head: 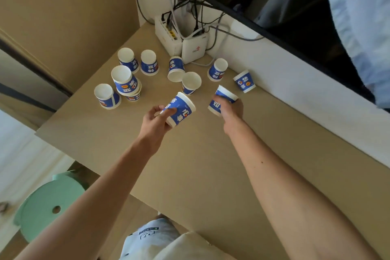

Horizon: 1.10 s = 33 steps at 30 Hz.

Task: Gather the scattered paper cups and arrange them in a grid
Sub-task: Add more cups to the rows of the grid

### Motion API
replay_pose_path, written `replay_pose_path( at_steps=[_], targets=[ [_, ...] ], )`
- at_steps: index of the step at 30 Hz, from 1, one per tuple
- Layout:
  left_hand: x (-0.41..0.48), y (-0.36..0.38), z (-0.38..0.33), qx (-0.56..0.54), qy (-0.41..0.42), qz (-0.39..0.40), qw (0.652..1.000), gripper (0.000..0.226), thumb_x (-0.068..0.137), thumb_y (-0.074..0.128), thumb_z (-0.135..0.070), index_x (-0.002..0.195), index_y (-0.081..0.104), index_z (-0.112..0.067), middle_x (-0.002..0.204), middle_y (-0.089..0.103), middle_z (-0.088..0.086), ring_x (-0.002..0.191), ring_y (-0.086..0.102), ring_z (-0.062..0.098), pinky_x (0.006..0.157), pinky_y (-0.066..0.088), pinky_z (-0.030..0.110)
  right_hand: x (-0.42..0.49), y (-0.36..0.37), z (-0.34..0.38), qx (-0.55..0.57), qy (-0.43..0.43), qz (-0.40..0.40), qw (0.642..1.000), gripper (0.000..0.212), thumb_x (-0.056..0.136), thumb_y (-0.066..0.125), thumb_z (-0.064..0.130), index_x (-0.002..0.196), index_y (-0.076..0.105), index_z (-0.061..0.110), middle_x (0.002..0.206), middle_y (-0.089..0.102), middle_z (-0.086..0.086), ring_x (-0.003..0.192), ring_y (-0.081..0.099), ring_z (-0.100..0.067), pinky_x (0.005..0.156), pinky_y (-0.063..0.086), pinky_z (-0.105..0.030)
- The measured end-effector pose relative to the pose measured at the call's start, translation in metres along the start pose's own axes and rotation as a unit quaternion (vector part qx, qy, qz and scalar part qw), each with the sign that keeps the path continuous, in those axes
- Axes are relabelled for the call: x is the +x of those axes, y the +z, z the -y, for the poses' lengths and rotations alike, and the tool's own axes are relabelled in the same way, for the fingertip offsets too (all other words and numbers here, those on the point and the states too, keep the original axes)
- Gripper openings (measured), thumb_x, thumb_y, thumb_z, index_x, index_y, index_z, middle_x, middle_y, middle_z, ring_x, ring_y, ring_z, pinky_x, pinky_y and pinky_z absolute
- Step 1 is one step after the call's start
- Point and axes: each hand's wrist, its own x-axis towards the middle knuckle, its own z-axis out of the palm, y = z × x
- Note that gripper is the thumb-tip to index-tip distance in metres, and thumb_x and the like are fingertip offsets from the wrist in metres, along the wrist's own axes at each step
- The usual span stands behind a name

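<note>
**Left hand** (156, 119): fingers curled round tilted paper cup (180, 111), probably lifted for placing.
**Right hand** (232, 110): fingers wrapped round second cup (221, 100), also tilted.
**Beyond fingertips:** loose cups (191, 83) on matte tan table (190, 164), some standing, some tipped, no grid yet. Thin tapered paper, blue print, rolled rims.
**Farthest:** white router (193, 49).

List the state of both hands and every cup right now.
Left hand: grips one cup, tilted.
Right hand: grips another cup, tilted.
Stack: nested, standing.
Cup by white box: on its side; the white box stands behind it.
Cup by wall: on its side.
Five loose cups: standing, scattered.
</note>
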Motion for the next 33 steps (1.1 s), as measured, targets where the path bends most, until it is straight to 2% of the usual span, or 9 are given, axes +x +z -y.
replay_pose_path(
  at_steps=[4,6,11,14,18,21,25,29,33],
  targets=[
    [-0.018,0.030,0.016,0.036,0.012,0.061,0.997,0.031,0.089,0.065,-0.003,0.118,0.055,-0.008,0.103,0.067,0.010,0.080,0.069,0.017,0.074,0.057,0.028,-0.013,-0.054,-0.016,0.017,-0.051,0.010,0.999,0.061,0.067,0.088,0.017,0.120,0.057,0.015,0.110,0.071,-0.005,0.085,0.068,-0.014,0.060,0.048,-0.019],
    [-0.031,0.048,0.025,0.076,0.031,0.118,0.990,0.038,0.081,0.067,-0.005,0.119,0.060,-0.005,0.099,0.071,0.008,0.080,0.071,0.016,0.072,0.057,0.026,-0.021,-0.084,-0.023,0.032,-0.077,0.011,0.996,0.065,0.065,0.089,0.013,0.121,0.057,0.016,0.110,0.071,-0.005,0.093,0.069,-0.018,0.066,0.050,-0.021],
    [-0.070,0.100,0.056,0.178,0.083,0.207,0.959,0.034,0.062,0.073,-0.019,0.095,0.072,-0.009,0.088,0.072,0.008,0.085,0.065,0.022,0.082,0.049,0.034,-0.043,-0.171,-0.048,0.052,-0.144,0.002,0.988,0.066,0.066,0.088,0.005,0.123,0.056,0.018,0.112,0.069,-0.002,0.095,0.067,-0.017,0.072,0.051,-0.021],
    [-0.094,0.132,0.082,0.231,0.111,0.224,0.940,0.042,0.062,0.074,-0.016,0.103,0.070,-0.008,0.098,0.072,0.018,0.093,0.066,0.027,0.088,0.050,0.041,-0.053,-0.225,-0.068,0.066,-0.165,-0.008,0.984,0.065,0.067,0.087,0.004,0.122,0.057,0.019,0.112,0.069,-0.002,0.098,0.067,-0.018,0.080,0.054,-0.026],
    [-0.134,0.175,0.123,0.281,0.139,0.234,0.920,0.060,0.055,0.078,-0.017,0.112,0.063,-0.008,0.098,0.073,0.013,0.088,0.068,0.020,0.074,0.055,0.026,-0.067,-0.297,-0.096,0.097,-0.176,-0.030,0.979,0.067,0.065,0.088,0.006,0.122,0.055,0.021,0.112,0.069,0.003,0.099,0.067,-0.015,0.078,0.052,-0.023],
    [-0.170,0.213,0.160,0.316,0.156,0.248,0.902,0.072,0.049,0.080,-0.027,0.116,0.060,-0.009,0.105,0.071,0.016,0.091,0.067,0.022,0.079,0.055,0.036,-0.078,-0.357,-0.120,0.127,-0.193,-0.055,0.971,0.070,0.064,0.088,0.005,0.124,0.054,0.020,0.113,0.068,0.004,0.100,0.067,-0.012,0.078,0.053,-0.021],
    [-0.216,0.264,0.218,0.363,0.179,0.262,0.876,0.067,0.052,0.083,-0.023,0.115,0.058,-0.022,0.106,0.071,0.010,0.097,0.068,0.028,0.084,0.057,0.041,-0.090,-0.440,-0.157,0.164,-0.202,-0.086,0.962,0.071,0.062,0.089,0.007,0.122,0.053,0.022,0.113,0.067,0.004,0.099,0.067,-0.010,0.077,0.051,-0.020],
    [-0.258,0.314,0.278,0.370,0.202,0.303,0.855,0.067,0.055,0.082,-0.016,0.112,0.055,-0.039,0.110,0.070,-0.007,0.098,0.070,0.012,0.079,0.055,0.028,-0.102,-0.522,-0.193,0.176,-0.208,-0.114,0.955,0.067,0.059,0.085,0.015,0.117,0.054,0.027,0.111,0.066,0.010,0.090,0.065,0.004,0.070,0.050,-0.013],
    [-0.295,0.357,0.333,0.373,0.210,0.341,0.837,0.072,0.049,0.083,-0.028,0.111,0.051,-0.043,0.110,0.068,-0.015,0.099,0.068,0.003,0.076,0.053,0.021,-0.112,-0.597,-0.226,0.180,-0.205,-0.163,0.948,0.065,0.060,0.085,0.010,0.115,0.055,0.026,0.107,0.065,0.012,0.083,0.063,0.011,0.066,0.048,-0.007]
  ],
)
